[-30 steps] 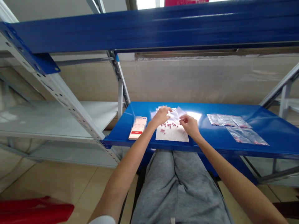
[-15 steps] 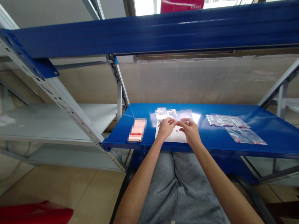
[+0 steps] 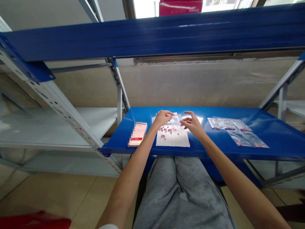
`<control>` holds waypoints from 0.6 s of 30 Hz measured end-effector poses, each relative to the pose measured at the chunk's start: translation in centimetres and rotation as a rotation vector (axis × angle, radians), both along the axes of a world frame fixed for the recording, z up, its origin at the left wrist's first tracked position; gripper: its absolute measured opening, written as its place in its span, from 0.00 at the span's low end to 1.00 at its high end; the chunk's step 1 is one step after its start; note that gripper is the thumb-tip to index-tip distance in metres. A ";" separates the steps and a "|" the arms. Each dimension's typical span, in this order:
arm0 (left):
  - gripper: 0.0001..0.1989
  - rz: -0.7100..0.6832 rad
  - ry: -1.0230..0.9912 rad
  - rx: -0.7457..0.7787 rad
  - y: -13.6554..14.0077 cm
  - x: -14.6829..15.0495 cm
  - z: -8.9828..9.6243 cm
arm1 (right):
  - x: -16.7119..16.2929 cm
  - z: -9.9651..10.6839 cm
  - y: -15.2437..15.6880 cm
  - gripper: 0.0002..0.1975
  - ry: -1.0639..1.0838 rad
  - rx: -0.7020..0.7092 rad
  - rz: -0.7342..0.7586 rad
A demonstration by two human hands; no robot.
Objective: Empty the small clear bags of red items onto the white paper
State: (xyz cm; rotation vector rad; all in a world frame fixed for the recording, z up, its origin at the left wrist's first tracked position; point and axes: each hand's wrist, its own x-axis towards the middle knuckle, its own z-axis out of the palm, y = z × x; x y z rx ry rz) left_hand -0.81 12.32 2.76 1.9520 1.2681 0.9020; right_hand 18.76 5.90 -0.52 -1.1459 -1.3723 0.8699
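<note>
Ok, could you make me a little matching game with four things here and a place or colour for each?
Things
1. Phone
2. Reddish pieces
3. Tabletop
4. Clear bags with reddish contents

Places and colours
A. Right of the right hand
B. Left of the white sheet
C. Blue
D. Scattered on the white sheet

Pairs: 1-B, 2-D, 3-C, 4-A

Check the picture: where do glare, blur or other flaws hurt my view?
Head view: white glare on the blue table beside the right hand; head view: the clear bag by the left hand washes out, its edges hard to trace; head view: red beads look soft; head view: mosaic blocks cover part of the phone; head view: the red object at lower left is blurred.
</note>
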 end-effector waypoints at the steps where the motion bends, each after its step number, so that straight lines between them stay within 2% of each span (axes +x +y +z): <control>1: 0.11 0.020 0.000 0.008 0.8 0.3 0.0 | 0.0 0.0 0.7 0.30 -0.029 -0.004 0.011; 7: 0.13 0.159 0.008 0.070 5.1 1.2 -0.2 | -0.8 0.5 6.1 0.19 -0.169 -0.010 -0.164; 10: 0.17 0.174 0.042 0.093 6.5 1.4 -0.3 | -1.2 0.2 8.5 0.16 -0.383 -0.036 -0.248; 13: 0.19 0.179 0.081 0.123 7.1 1.9 -0.4 | -1.2 -0.5 10.0 0.13 -0.553 -0.039 -0.307; 18: 0.15 0.206 0.134 0.180 6.8 2.6 -0.7 | -1.2 -1.6 10.5 0.11 -0.671 -0.035 -0.343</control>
